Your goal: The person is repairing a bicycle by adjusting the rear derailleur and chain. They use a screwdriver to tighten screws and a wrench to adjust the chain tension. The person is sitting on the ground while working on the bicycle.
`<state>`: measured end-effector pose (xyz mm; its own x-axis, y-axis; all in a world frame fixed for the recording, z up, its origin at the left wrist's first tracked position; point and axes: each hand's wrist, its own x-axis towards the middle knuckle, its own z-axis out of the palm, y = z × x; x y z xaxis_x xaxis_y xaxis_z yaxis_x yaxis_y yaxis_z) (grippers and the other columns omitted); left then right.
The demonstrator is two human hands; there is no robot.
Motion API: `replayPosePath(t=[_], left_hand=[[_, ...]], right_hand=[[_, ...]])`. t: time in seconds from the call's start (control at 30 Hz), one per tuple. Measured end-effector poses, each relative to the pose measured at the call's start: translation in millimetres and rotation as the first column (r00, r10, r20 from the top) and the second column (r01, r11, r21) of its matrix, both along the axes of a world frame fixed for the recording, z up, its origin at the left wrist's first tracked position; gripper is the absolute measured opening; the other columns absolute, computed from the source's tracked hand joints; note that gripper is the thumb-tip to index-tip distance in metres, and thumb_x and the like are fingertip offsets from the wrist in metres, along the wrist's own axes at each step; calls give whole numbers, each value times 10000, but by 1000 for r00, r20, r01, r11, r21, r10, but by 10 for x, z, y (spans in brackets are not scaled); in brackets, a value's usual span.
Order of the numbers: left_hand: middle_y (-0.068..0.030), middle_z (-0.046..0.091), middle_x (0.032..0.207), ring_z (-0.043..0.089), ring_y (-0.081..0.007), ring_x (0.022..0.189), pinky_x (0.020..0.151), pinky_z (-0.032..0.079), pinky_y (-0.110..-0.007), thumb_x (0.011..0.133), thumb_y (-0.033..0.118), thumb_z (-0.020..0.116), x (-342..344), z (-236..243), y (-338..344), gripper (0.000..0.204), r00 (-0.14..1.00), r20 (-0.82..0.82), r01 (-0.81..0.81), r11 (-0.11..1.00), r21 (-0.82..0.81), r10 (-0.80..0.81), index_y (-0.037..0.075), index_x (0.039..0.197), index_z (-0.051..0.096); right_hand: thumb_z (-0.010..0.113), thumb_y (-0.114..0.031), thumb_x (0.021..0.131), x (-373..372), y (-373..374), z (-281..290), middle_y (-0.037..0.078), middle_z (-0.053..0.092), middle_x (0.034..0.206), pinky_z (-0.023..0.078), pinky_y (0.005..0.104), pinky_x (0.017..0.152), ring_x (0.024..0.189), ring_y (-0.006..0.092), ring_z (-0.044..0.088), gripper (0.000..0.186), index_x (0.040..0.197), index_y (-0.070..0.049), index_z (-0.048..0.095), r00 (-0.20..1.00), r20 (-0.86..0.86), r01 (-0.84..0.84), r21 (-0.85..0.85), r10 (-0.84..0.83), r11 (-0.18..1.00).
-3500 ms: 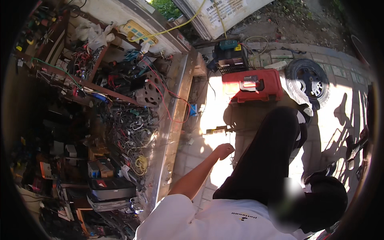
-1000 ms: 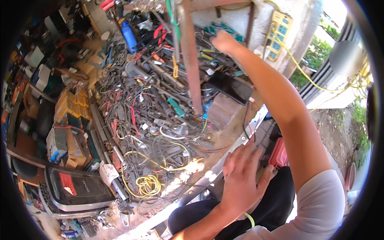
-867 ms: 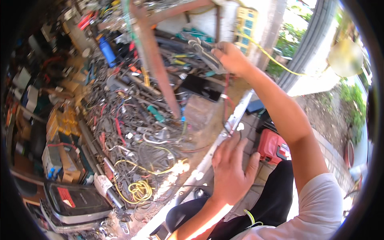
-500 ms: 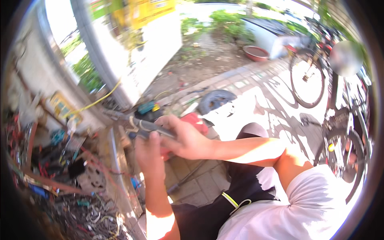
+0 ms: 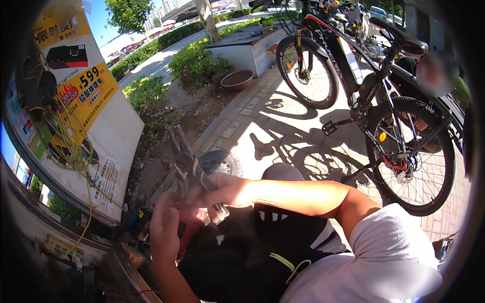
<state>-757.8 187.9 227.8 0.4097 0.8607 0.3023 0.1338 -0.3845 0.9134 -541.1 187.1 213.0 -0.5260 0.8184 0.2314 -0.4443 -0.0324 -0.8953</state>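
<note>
Visibly, right grip (image 5: pixel 221 190) clasps pliers (image 5: pixel 185 162); left grip (image 5: pixel 164 222) half-curled beside them

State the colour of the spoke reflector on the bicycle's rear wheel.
Yellow-orange: the spoke reflector shows best in the head view.

A white short-sleeved shirt (image 5: pixel 361 255) tops seemingly black trousers (image 5: pixel 222 270).

The head-worn fisheye camera looks down and outward from the person's head. Relative to the bicycle (image 5: pixel 339 63), the left hand (image 5: pixel 164 220) and right hand (image 5: pixel 221 190) lie left and nearer the lens; the signboard (image 5: pixel 112 139) stands farther left.
</note>
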Motion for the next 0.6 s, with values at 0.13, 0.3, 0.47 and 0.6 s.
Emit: replayPosePath(t=[0.13, 0.3, 0.47, 0.6], left_hand=[[-112, 580, 1142, 549, -171, 983, 882, 434, -316, 983, 315, 451, 285, -201, 224, 447, 999, 0, -54, 978, -201, 55, 7, 1306, 449], [-115, 594, 1125, 557, -165, 966, 862, 436, -311, 970, 281, 482, 999, -208, 629, 418, 978, -112, 149, 967, -207, -175, 11, 1289, 466], [-126, 595, 1132, 563, -173, 987, 902, 435, -320, 971, 283, 492, 1780, -266, 992, 430, 900, -147, 370, 897, -243, -411, -6, 1289, 462], [-121, 597, 1131, 567, -160, 980, 880, 448, -303, 970, 287, 497, 2268, -304, 1166, 436, 824, -149, 497, 824, -274, -547, -14, 1284, 463]], right_hand=[[600, -32, 828, 548, 235, -76, 31, 642, 795, 464, 215, 636, 695, 83, 589, 180, 999, -12, 651, 939, 18, 330, 241, -344, 913], [661, -63, 791, 1421, 236, 1, 17, 627, 811, 442, 224, 685, 745, 75, 554, 234, 1020, -14, 649, 761, 140, 614, 161, -634, 773], [596, -28, 798, 2225, 61, -143, 72, 628, 872, 467, 253, 741, 779, 123, 575, 279, 1071, 26, 610, 714, 74, 697, 22, -696, 717], [523, 26, 820, 2588, -203, -272, 88, 631, 1011, 464, 296, 902, 977, 155, 599, 356, 1175, 33, 549, 677, 6, 735, -53, -736, 676]])
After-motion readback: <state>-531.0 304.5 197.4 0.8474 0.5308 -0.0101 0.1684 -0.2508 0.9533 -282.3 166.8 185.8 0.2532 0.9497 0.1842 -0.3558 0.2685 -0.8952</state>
